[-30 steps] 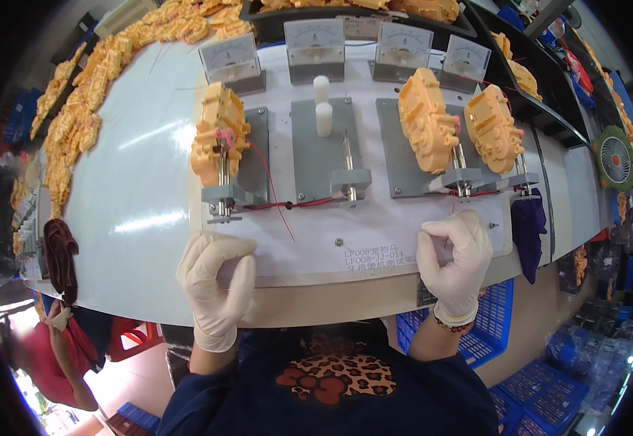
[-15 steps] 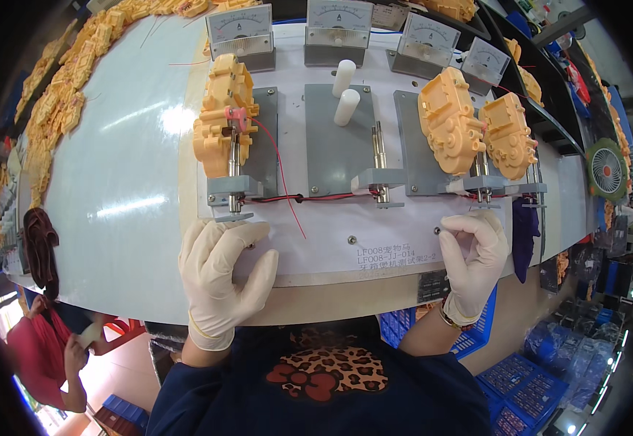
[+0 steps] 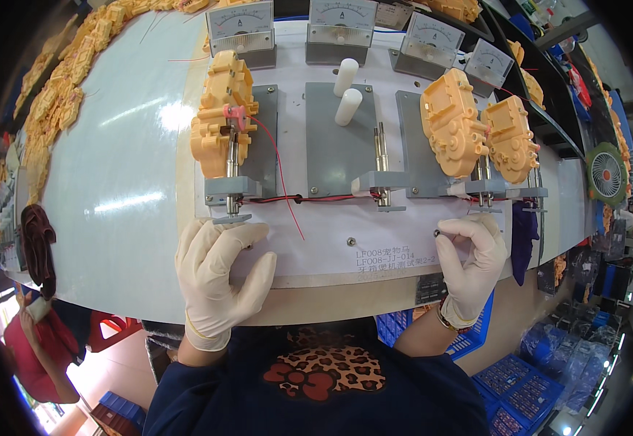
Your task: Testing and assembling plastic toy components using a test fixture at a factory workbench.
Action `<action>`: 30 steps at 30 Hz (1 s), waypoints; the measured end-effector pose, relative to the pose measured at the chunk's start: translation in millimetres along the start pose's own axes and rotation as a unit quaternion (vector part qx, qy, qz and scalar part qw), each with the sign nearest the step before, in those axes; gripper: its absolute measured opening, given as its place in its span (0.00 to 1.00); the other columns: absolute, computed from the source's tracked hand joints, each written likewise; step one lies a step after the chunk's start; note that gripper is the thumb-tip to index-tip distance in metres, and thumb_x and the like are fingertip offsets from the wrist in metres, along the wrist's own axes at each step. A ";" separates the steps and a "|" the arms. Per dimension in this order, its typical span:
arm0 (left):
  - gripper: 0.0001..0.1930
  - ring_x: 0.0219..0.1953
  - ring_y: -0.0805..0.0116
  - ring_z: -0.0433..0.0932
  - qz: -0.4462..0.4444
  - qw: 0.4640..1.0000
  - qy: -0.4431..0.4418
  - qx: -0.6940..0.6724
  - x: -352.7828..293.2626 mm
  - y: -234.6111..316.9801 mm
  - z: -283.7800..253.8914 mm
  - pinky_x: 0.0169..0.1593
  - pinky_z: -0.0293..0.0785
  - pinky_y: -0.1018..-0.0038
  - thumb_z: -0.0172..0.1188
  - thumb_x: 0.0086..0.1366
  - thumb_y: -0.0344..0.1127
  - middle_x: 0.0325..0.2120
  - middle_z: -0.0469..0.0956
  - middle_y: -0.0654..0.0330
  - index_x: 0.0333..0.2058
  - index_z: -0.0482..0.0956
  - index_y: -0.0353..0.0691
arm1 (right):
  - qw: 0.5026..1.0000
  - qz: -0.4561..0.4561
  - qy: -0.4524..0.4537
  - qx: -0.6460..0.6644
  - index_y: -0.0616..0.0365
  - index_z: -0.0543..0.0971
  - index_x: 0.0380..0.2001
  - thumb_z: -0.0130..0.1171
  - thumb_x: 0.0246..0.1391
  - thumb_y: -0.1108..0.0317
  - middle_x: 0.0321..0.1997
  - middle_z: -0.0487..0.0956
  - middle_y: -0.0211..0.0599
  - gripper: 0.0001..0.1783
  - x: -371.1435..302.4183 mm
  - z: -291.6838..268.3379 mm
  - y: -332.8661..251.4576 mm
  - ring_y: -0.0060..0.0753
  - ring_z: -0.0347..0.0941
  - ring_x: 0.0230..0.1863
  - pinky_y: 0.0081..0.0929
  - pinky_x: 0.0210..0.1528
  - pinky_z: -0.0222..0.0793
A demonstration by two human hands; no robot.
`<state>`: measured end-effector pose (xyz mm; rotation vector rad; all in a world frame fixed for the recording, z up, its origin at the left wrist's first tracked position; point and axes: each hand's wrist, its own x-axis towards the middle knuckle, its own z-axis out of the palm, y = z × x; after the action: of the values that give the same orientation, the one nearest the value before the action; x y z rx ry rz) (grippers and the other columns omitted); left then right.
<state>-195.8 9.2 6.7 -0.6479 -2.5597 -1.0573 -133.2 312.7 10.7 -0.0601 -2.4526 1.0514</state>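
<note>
On the left, my left hand (image 3: 222, 280) in a pale glove has its fingertips up against the small grey end plate (image 3: 232, 219) of a test stand, its thumb spread away. A yellow plastic gearbox housing (image 3: 222, 109) with a pink gear and a loose red wire sits on that stand's metal pins (image 3: 232, 156). My right hand (image 3: 472, 258), also gloved, rests its curled fingers below the right-hand stands, thumb and index finger apart beside a screw. Above it are two more yellow housings (image 3: 453, 123) (image 3: 510, 138). Neither hand appears to hold a loose part.
Between them, the middle stand (image 3: 382, 156) bears no housing; two white pegs (image 3: 347, 107) rise behind it. Several analog meters (image 3: 341, 25) line the back. Yellow housings (image 3: 84, 65) are heaped at far left. A brown cloth (image 3: 38, 247) hangs at the table edge; another person (image 3: 37, 349) is lower left.
Both hands stay in nearly the same place and pose. The person at lower left has shifted their arms and body. The view has moved slightly.
</note>
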 end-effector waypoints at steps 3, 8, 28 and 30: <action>0.15 0.30 0.62 0.72 -0.004 1.000 -0.002 -0.001 -0.1 0.4 -0.4 0.37 0.69 0.68 0.69 0.45 0.28 0.30 0.79 0.62 0.35 0.83 0.41 | 1.000 0.004 -0.006 0.001 0.57 0.84 0.32 0.69 0.39 0.80 0.31 0.76 0.36 0.13 -0.3 -1.1 0.2 0.30 0.74 0.31 0.23 0.33 0.69; 0.14 0.30 0.62 0.72 -0.005 1.000 -0.002 -0.003 -0.4 0.0 0.2 0.37 0.69 0.69 0.69 0.45 0.29 0.29 0.79 0.63 0.35 0.83 0.41 | 1.000 -0.004 -0.014 -0.009 0.57 0.84 0.32 0.68 0.39 0.80 0.30 0.76 0.35 0.13 0.1 -2.2 -0.1 0.30 0.74 0.31 0.24 0.33 0.69; 0.14 0.29 0.63 0.71 -0.002 1.000 -0.006 -0.006 -0.6 -1.1 -0.3 0.37 0.68 0.68 0.70 0.45 0.30 0.29 0.79 0.63 0.35 0.84 0.41 | 0.999 0.025 -0.011 -0.021 0.60 0.84 0.34 0.70 0.49 0.76 0.32 0.77 0.35 0.08 -0.4 0.6 -2.6 0.31 0.74 0.31 0.25 0.34 0.70; 0.14 0.30 0.63 0.71 -0.002 1.000 -0.007 -0.006 -0.2 -0.7 -0.1 0.37 0.68 0.68 0.70 0.45 0.30 0.29 0.79 0.63 0.35 0.84 0.42 | 0.999 0.023 -0.010 -0.022 0.60 0.84 0.34 0.71 0.49 0.76 0.32 0.77 0.35 0.08 -0.7 0.7 -2.4 0.31 0.74 0.31 0.25 0.34 0.69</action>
<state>-196.0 8.6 6.3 -0.6560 -2.5692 -1.0745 -132.6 310.3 11.7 -0.1226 -2.5039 1.0217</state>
